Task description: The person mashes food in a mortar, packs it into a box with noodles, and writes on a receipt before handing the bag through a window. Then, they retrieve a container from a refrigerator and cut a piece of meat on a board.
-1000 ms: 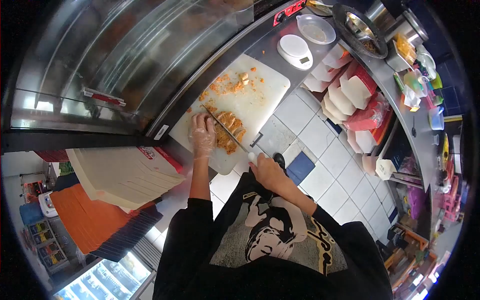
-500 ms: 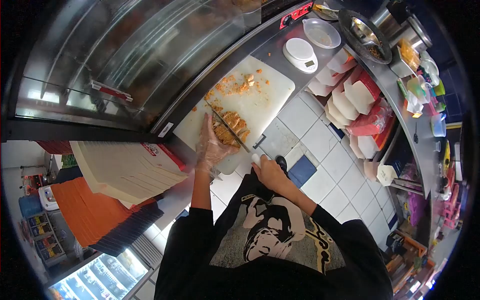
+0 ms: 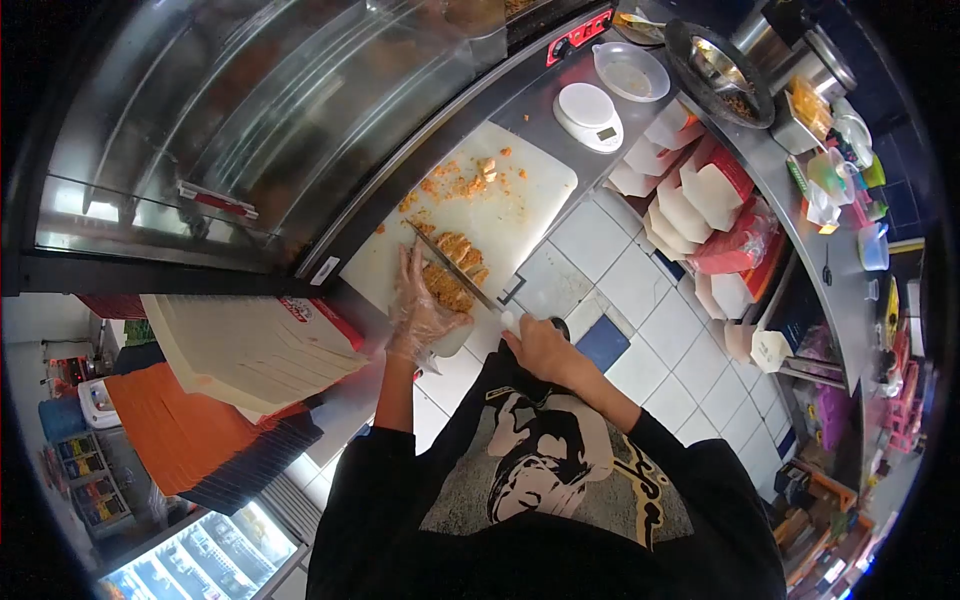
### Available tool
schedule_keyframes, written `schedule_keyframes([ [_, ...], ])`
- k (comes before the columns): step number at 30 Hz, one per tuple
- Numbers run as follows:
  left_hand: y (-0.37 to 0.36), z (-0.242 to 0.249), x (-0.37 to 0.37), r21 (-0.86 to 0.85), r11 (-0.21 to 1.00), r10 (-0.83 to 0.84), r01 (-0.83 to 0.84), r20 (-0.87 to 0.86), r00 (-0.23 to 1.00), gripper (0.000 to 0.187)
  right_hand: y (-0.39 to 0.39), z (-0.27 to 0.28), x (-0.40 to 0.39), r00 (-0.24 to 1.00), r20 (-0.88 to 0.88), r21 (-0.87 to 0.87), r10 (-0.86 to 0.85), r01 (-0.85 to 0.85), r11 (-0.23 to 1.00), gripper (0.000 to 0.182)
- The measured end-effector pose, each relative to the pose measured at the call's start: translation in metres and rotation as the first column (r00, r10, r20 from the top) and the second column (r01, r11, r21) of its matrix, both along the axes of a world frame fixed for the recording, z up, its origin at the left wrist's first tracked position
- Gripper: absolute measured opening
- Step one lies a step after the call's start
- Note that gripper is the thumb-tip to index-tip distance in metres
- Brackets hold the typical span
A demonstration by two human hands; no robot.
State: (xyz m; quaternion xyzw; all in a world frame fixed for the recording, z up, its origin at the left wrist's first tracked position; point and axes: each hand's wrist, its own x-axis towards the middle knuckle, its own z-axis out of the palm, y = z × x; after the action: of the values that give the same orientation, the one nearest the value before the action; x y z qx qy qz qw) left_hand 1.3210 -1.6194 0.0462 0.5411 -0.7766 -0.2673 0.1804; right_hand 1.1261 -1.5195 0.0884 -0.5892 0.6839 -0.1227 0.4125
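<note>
A breaded, fried chicken cutlet (image 3: 444, 287), partly cut into slices, lies on the white cutting board (image 3: 535, 185). My left hand (image 3: 422, 312), in a clear plastic glove, grips the cutlet's near-left side, with thumb and fingers on either side of it. In my right hand (image 3: 547, 352) is a kitchen knife (image 3: 484, 296), held by its white handle. Its long blade slants across the chicken, tip near my left fingertips. Orange crumbs (image 3: 465, 187) and a small pale piece (image 3: 486, 168) are scattered on the board's far part.
Beyond the board stand a white digital scale (image 3: 588, 117), a clear bowl (image 3: 631, 72) and a dark pan (image 3: 718, 75). A glass display cabinet (image 3: 250, 130) borders the counter on the left. Stacked cartons (image 3: 250, 345) sit at lower left; more boxes (image 3: 700, 205) fill the right shelf.
The view has shifted slightly. My left hand and the knife have moved a little toward me along the cutlet; both grips look the same.
</note>
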Motion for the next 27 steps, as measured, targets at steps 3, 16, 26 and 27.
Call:
schedule_keyframes([
  [3, -0.003, -0.005, -0.001, -0.065, 0.998, -0.002, 0.003, 0.015, 1.0, 0.134, -0.002, 0.007, -0.006, 0.998, 0.003, 0.057, 0.056, -0.056, 0.997, 0.039],
  [16, -0.026, -0.004, -0.003, -0.077, 0.997, 0.0, 0.009, 0.112, 0.994, 0.133, -0.017, 0.018, -0.011, 0.992, -0.042, -0.026, 0.123, -0.124, 0.992, 0.041],
  [26, -0.025, -0.018, 0.002, -0.11, 0.992, 0.062, -0.065, -0.031, 0.998, 0.126, -0.013, 0.028, -0.034, 0.987, 0.11, 0.048, 0.121, -0.127, 0.991, 0.04],
  [27, -0.025, -0.019, 0.002, -0.188, 0.982, 0.011, -0.032, -0.112, 0.994, 0.128, -0.01, 0.035, -0.04, 0.987, 0.138, 0.041, 0.088, -0.095, 0.995, 0.04],
])
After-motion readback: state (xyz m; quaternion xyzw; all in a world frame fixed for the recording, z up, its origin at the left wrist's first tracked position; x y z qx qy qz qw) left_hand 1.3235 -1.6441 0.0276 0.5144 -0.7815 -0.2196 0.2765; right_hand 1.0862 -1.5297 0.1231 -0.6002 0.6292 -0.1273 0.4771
